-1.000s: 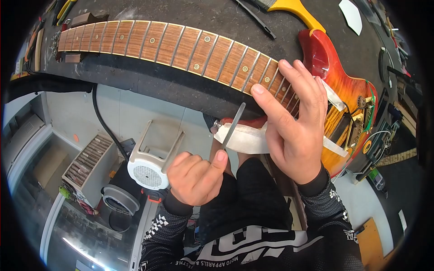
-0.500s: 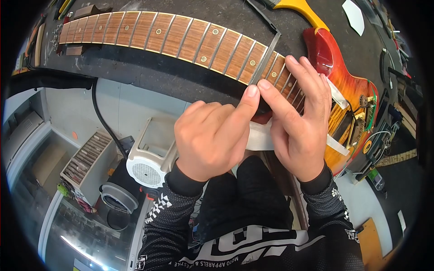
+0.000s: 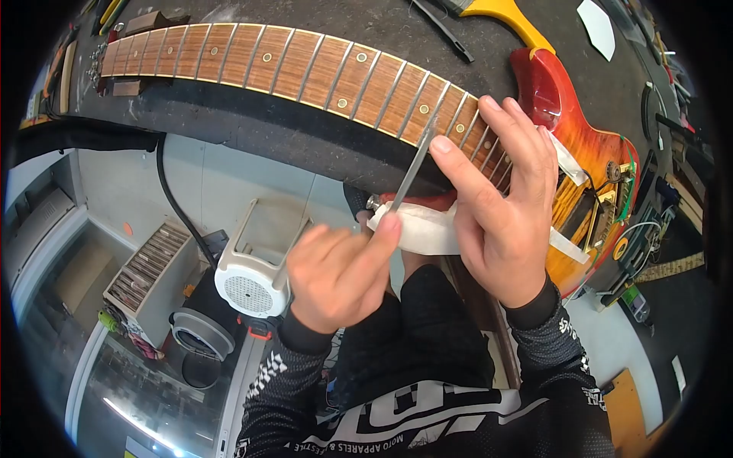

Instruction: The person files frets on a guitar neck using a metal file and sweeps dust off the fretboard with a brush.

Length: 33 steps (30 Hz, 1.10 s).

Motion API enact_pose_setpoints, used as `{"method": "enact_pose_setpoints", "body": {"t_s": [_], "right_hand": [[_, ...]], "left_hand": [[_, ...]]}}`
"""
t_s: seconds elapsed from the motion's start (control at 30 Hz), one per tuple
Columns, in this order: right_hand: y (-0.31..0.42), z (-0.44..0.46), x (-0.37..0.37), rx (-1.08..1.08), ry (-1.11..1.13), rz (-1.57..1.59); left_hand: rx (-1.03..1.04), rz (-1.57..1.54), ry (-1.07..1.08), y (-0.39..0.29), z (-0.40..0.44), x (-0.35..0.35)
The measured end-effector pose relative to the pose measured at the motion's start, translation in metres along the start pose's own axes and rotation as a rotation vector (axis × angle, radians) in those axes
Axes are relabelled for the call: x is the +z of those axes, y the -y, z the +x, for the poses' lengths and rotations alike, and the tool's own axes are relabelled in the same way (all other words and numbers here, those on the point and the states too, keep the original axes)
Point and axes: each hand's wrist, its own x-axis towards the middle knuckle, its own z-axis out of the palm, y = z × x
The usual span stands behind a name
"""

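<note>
My left hand (image 3: 340,273) is closed round a thin metal file (image 3: 411,172), whose far end reaches the near edge of the fretboard. The wooden fretboard (image 3: 301,65), with metal frets and round inlays, runs from the upper left to the guitar body (image 3: 584,151), red and amber. Thumb and fingers apart, my right hand (image 3: 508,200) rests over the upper frets, its thumb tip at the near edge and its fingertips on the far side. Beneath the hands, white masking tape (image 3: 422,232) covers part of the body.
On the dark bench (image 3: 229,114) lie a yellow-handled tool (image 3: 519,21), a thin black tool (image 3: 444,32) and a white piece (image 3: 596,30). Wooden blocks (image 3: 127,88) flank the headstock end. Below stands a white stool-like object (image 3: 250,286).
My left hand pushed the file up across the fretboard beside my right thumb, then drew back toward my body. The guitar shifted slightly upward. My right hand stayed on the neck.
</note>
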Motion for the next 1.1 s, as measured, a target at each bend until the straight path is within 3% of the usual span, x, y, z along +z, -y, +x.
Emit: {"method": "enact_pose_setpoints", "body": {"t_s": [0.07,0.23,0.43,0.73,0.9,1.1], "right_hand": [[-0.001,0.0,0.001,-0.007,-0.003,0.003],[0.002,-0.002,0.002,0.011,0.005,-0.007],[0.0,-0.001,-0.001,0.01,0.008,0.02],[-0.001,0.0,-0.001,0.013,0.006,0.03],[0.001,0.0,0.001,0.026,0.001,0.011],[0.0,0.0,0.0,0.019,0.003,0.01]], "left_hand": [[-0.07,-0.011,0.111,-0.005,-0.012,-0.012],[0.036,-0.087,-0.076,0.013,0.042,0.018],[-0.009,-0.107,0.051,-0.001,-0.031,-0.011],[0.004,-0.066,0.05,0.004,-0.017,-0.004],[0.014,-0.056,-0.048,0.01,0.044,0.019],[-0.086,-0.026,0.066,-0.01,0.003,-0.01]]}}
